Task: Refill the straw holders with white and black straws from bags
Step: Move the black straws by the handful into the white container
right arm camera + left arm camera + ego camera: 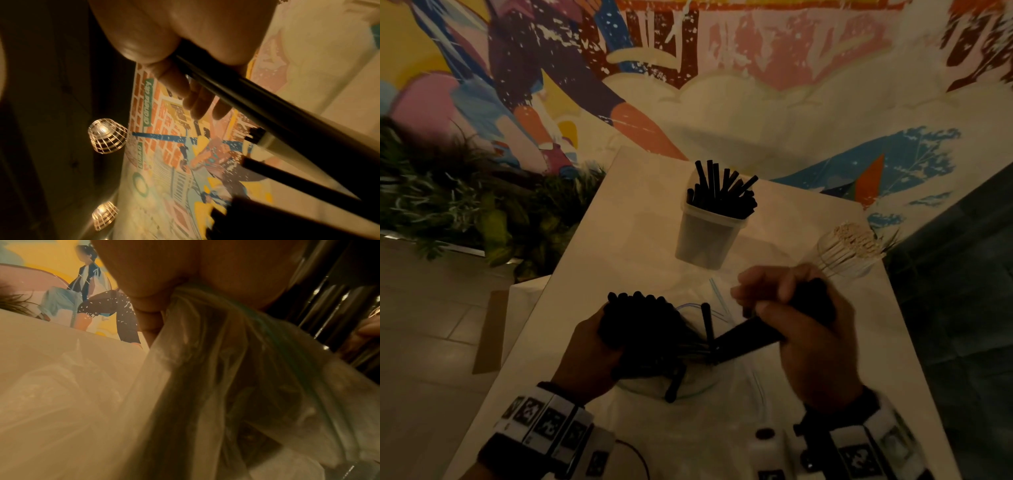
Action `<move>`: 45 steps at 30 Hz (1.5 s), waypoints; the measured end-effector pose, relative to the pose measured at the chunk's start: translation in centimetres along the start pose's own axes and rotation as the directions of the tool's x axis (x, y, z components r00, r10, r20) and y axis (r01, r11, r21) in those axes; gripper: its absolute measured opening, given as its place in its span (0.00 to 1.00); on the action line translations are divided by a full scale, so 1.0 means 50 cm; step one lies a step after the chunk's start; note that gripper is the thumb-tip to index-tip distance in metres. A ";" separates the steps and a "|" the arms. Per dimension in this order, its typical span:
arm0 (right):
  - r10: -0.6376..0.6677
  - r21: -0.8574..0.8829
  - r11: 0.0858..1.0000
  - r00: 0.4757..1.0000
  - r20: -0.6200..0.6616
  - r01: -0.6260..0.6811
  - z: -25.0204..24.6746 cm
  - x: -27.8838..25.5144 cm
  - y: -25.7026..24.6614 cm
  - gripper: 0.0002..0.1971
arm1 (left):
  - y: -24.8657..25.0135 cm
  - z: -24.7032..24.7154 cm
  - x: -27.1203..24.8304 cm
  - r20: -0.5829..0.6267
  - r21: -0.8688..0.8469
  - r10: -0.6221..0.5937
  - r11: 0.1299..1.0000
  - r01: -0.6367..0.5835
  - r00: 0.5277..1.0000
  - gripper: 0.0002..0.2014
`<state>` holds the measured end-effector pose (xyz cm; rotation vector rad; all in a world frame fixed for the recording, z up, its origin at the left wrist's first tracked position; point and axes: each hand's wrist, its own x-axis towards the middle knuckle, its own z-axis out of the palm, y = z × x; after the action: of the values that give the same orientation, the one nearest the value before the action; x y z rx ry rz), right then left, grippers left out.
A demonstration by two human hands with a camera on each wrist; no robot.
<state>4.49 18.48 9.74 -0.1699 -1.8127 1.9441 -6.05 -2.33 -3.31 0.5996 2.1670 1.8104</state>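
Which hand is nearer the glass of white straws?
Right. The right hand, gripping black straws, sits just beside the glass of white straws; the left hand holds the bagged bundle far across the table.

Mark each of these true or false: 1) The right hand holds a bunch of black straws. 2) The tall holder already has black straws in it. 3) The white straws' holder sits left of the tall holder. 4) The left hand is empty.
1) True: the right hand grips a bunch of black straws.
2) True: the tall holder has black straws standing in it.
3) False: the white straws are to its right, near the table edge.
4) False: the left hand grips the bag of black straws.
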 end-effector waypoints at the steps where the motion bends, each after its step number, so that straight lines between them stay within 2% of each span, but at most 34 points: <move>1: -0.033 0.023 0.999 0.999 0.013 0.032 -0.003 0.009 -0.026 0.10 | 0.004 0.001 0.000 -0.003 0.000 0.003 1.000 -0.003 1.000 0.32; 3: -0.131 0.056 0.990 0.991 0.036 0.129 -0.009 0.031 -0.078 0.09 | 0.006 0.001 0.001 -0.010 -0.010 -0.007 1.000 0.007 1.000 0.32; 5: -0.271 0.054 0.961 0.963 0.009 0.270 -0.017 0.064 -0.119 0.12 | 0.010 0.001 0.001 -0.010 0.001 -0.010 1.000 0.010 1.000 0.27; 7: -0.430 -0.025 0.903 0.901 -0.054 0.429 -0.031 0.113 -0.143 0.14 | 0.011 0.001 0.000 -0.014 0.014 0.004 1.000 -0.004 1.000 0.23; 8: -0.493 -0.096 0.869 0.867 -0.075 0.486 -0.038 0.141 -0.149 0.11 | 0.012 0.002 0.000 -0.013 0.020 0.012 1.000 -0.012 1.000 0.23; 10: -0.570 -0.144 0.820 0.811 -0.131 0.554 -0.041 0.198 -0.152 0.09 | 0.014 0.003 -0.001 -0.016 -0.007 0.001 1.000 -0.002 1.000 0.23; 13: -0.595 -0.029 0.794 0.766 -0.245 0.607 -0.025 0.272 -0.135 0.11 | 0.019 0.007 -0.002 -0.028 -0.009 -0.011 1.000 0.011 1.000 0.23; 15: -0.556 0.030 0.810 0.783 -0.279 0.586 -0.009 0.309 -0.114 0.12 | 0.021 0.008 -0.004 -0.027 0.002 -0.001 1.000 0.001 1.000 0.26; 17: -0.506 0.025 0.844 0.812 -0.292 0.535 0.004 0.337 -0.081 0.12 | 0.014 0.006 -0.005 -0.011 0.006 0.008 1.000 -0.008 1.000 0.25; 22: -0.379 -0.115 0.925 0.888 -0.258 0.362 0.014 0.367 0.023 0.15 | 0.001 0.001 0.000 -0.012 0.003 -0.023 1.000 0.023 1.000 0.28; 24: -0.351 -0.194 0.931 0.904 -0.243 0.309 0.010 0.368 0.048 0.08 | 0.008 0.000 -0.001 0.006 0.039 -0.020 0.999 0.020 1.000 0.30; 25: -0.352 -0.249 0.923 0.905 -0.240 0.293 0.009 0.371 0.054 0.06 | 0.011 -0.001 -0.002 0.012 0.047 -0.020 0.999 0.020 1.000 0.30; 26: -0.356 -0.307 0.911 0.902 -0.244 0.277 0.006 0.375 0.059 0.08 | 0.013 -0.002 -0.003 0.022 0.056 -0.022 0.998 0.021 1.000 0.28; 30: -0.412 -0.422 0.867 0.857 -0.308 0.265 0.000 0.390 0.074 0.25 | 0.010 -0.002 -0.001 0.030 0.126 0.006 0.992 -0.010 1.000 0.24; 34: -0.464 -0.520 0.818 0.816 -0.345 0.245 -0.012 0.401 0.080 0.39 | 0.009 0.001 0.002 -0.001 0.035 -0.033 0.999 0.033 0.999 0.26; 36: -0.497 -0.554 0.791 0.800 -0.336 0.259 -0.014 0.403 0.079 0.41 | 0.007 0.003 0.000 -0.012 -0.007 -0.044 0.999 0.043 0.999 0.27; 38: -0.492 -0.568 0.786 0.804 -0.334 0.246 -0.013 0.407 0.083 0.37 | 0.007 0.004 0.000 -0.011 -0.023 -0.044 0.999 0.044 0.999 0.28; 40: -0.396 -0.630 0.767 0.864 -0.312 0.124 -0.015 0.418 0.100 0.26 | 0.006 0.004 0.002 -0.008 -0.041 -0.073 0.996 0.073 0.997 0.27; 42: -0.157 -0.743 0.662 0.951 -0.265 -0.098 -0.021 0.429 0.129 0.17 | 0.011 0.005 0.002 -0.004 0.031 -0.061 0.998 0.061 0.998 0.26; 44: 0.034 -0.802 0.552 0.967 -0.251 -0.228 -0.032 0.438 0.158 0.15 | 0.016 0.005 0.001 0.003 0.048 -0.055 0.997 0.055 0.998 0.26; 45: 0.050 -0.806 0.536 0.963 -0.264 -0.249 -0.035 0.441 0.164 0.16 | 0.013 0.005 0.000 -0.001 0.043 -0.054 0.998 0.054 0.999 0.26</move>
<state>-16.31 29.17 6.57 -0.8373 -2.4827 0.8950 -5.87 -2.02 -2.70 0.5451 2.2051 1.7398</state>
